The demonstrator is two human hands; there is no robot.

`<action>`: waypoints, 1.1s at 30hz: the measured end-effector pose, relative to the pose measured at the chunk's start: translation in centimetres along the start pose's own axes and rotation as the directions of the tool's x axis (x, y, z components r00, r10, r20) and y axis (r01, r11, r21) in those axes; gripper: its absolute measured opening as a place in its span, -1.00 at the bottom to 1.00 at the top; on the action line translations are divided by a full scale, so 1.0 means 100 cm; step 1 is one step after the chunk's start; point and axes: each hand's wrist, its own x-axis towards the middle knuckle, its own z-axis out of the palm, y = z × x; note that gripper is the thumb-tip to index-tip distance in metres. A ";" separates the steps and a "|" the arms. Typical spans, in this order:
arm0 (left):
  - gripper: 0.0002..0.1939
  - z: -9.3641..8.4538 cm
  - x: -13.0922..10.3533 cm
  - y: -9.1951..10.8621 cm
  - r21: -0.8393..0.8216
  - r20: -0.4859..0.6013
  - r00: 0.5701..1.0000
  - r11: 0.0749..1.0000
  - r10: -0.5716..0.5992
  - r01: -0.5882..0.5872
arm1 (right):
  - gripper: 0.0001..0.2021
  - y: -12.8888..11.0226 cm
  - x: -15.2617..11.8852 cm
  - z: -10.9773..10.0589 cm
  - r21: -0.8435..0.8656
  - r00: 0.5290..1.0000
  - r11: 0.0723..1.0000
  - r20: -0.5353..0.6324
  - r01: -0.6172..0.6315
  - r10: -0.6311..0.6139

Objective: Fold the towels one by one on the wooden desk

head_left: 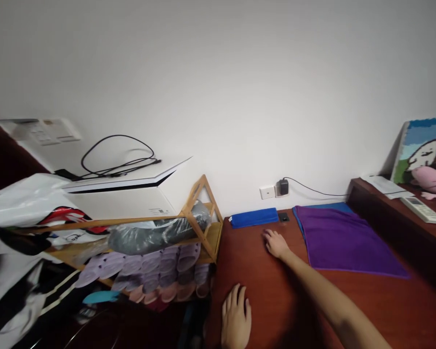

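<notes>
On the far left, a wooden rack [213, 236] bears a white box [123, 202] topped by a looped black cable [119, 135], with rows of slippers [150, 264] below. At the near left side of the reddish-brown desk [261, 271], the left hand [236, 320] rests palm down, its fingers a little spread and pinching nothing. Beyond it, by the wall, lies a folded blue cloth [254, 217]. Just right of that and nearer, the right hand [275, 244] is low over the desktop, fingers stretched out and slightly parted, tips blurred; whether it presses down I cannot tell. A larger purple cloth [345, 240] lies spread to its right. Low, relaxed palms seem right for working on this surface: the left can serve as a brace, while the right forearm is best held clear of the purple cloth's edge, lest it drag the fabric.
</notes>
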 end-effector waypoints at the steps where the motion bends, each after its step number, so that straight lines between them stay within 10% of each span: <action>1: -0.52 0.001 -0.001 0.000 -0.001 -0.001 1.000 1.000 -0.004 0.004 | -0.46 0.000 0.017 0.005 -0.001 1.000 1.000 0.004 -0.007 0.007; 8: -0.47 0.009 -0.007 -0.002 0.012 0.045 0.998 0.999 -0.036 0.035 | -0.45 -0.017 0.073 0.029 -0.016 0.994 0.994 0.015 -0.109 0.110; 17: -0.49 0.006 -0.004 0.000 0.010 0.015 0.999 0.999 -0.031 0.031 | -0.70 -0.055 0.008 -0.003 0.016 0.996 0.996 0.010 -0.090 0.090; 21: -0.50 -0.007 0.002 0.008 -0.017 0.039 0.998 0.998 -0.054 0.055 | -0.81 -0.067 -0.015 -0.072 0.115 0.991 0.986 -0.047 -0.123 0.129; 25: -0.57 -0.034 0.010 0.022 -0.246 0.029 0.991 0.960 -0.127 0.131 | -0.72 -0.073 -0.027 -0.188 0.236 0.965 0.968 -0.222 -0.083 0.137; 29: -0.78 -0.072 0.020 0.037 -0.726 -0.001 0.914 0.629 -0.405 0.278 | -0.78 -0.077 -0.061 -0.294 0.315 0.940 0.949 -0.326 0.007 0.101; 33: -0.49 -0.122 0.035 0.075 -0.857 -0.023 0.837 0.442 -0.546 0.265 | -0.86 -0.094 -0.123 -0.332 0.508 0.942 0.849 -0.334 0.142 0.042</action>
